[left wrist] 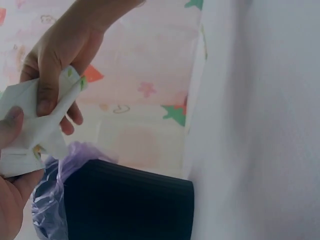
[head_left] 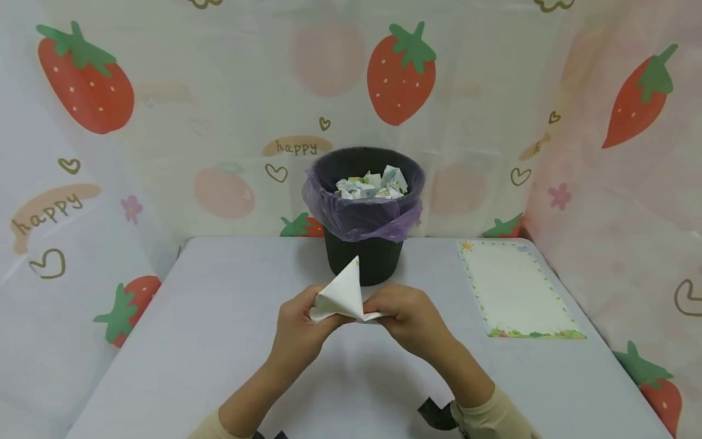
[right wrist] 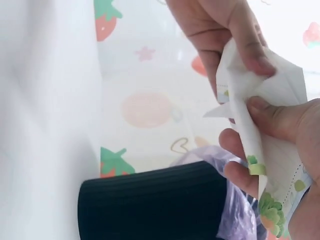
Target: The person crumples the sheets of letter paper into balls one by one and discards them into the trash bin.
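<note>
Both hands hold one folded sheet of white paper [head_left: 342, 292] above the table, in front of the bin. My left hand [head_left: 298, 323] grips its left side, thumb on top and fingers beneath. On the right side, my right hand [head_left: 411, 320] pinches the paper between thumb and fingers. A pointed flap stands up between the hands. Green printed decoration [right wrist: 270, 210] shows along the sheet's edge in the right wrist view. In the left wrist view, the right thumb [left wrist: 47, 95] presses on the folded paper; part of the left hand is cut off there.
A black bin [head_left: 364, 253] with a purple bag [head_left: 362, 219] over its rim stands at the table's back, holding crumpled papers [head_left: 373, 186]. One flat sheet with a decorated border [head_left: 518, 289] lies at the right. Strawberry-print cloth [head_left: 230, 110] surrounds the white table [head_left: 219, 292].
</note>
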The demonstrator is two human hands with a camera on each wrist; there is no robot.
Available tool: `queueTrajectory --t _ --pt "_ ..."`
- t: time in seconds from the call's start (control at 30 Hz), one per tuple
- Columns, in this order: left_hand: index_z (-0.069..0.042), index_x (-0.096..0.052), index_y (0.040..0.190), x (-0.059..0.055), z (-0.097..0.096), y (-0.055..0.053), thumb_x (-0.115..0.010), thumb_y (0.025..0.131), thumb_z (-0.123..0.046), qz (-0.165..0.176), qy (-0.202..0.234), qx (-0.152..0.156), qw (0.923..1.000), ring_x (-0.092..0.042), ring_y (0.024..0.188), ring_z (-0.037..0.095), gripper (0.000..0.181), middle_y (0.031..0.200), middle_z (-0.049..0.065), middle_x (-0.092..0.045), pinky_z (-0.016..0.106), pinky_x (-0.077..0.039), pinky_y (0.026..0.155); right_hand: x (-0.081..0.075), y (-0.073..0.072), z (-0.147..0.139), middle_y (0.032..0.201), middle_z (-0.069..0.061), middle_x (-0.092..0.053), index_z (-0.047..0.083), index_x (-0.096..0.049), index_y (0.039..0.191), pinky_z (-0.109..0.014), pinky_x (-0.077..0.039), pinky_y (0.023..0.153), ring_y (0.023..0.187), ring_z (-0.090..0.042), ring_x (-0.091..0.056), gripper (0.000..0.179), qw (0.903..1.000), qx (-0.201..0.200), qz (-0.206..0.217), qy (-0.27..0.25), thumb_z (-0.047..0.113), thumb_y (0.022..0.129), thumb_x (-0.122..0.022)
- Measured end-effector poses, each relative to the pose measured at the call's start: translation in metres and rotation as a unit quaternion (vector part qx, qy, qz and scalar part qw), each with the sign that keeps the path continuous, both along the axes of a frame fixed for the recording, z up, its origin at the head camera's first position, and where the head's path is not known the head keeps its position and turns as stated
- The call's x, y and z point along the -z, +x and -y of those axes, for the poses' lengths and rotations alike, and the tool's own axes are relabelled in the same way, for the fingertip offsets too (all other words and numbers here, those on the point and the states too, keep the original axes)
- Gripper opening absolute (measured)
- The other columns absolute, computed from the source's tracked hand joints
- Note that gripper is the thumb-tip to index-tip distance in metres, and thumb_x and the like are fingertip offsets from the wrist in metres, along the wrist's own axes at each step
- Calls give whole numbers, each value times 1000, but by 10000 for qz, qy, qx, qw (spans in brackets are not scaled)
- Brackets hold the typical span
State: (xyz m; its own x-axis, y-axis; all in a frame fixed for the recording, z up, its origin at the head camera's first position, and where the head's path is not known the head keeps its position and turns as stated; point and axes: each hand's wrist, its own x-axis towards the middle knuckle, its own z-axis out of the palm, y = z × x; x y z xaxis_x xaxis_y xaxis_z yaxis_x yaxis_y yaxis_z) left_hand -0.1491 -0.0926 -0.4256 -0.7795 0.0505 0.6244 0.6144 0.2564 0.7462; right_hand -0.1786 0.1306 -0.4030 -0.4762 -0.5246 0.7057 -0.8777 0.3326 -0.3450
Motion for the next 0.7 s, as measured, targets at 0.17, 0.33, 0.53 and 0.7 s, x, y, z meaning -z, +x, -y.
queueTrajectory --t 0.17,0.33,0.53,0.7 --pt "-8 -79 95 -1 4 -1 -86 81 -7 99 445 264 9986 -66 73 11 15 91 5 -79 24 -56 65 -2 3 3 99 0 -78 12 -77 101 -25 -60 76 90 -13 -72 27 9973 -157 696 174 -7 81 -79" --pt "-7 -80 96 -7 11 -5 -82 85 -6 575 715 451 9948 -73 85 16 11 95 7 -79 31 -61 74 -12 -1 -19 130 -1 -68 15 -60 142 -31 -59 85 102 -15 -67 43 9653 -1131 2294 532 10 100 -67" --pt "-8 -79 102 -14 18 -6 -82 87 -12 1299 768 504 9873 -72 92 21 16 101 7 -78 34 -61 79 -18 -9 -46 157 -13 -45 2 -35 158 -32 -48 108 133 -19 -52 60 8972 -3125 3074 538 -8 99 -44" --pt "-7 -78 103 -15 20 -3 -83 87 -14 1460 717 524 9853 -70 91 21 18 102 8 -77 34 -61 79 -16 -12 -48 164 -17 -34 -7 -31 156 -38 -31 123 152 -26 -32 62 8499 -4068 3299 578 -16 97 -44"
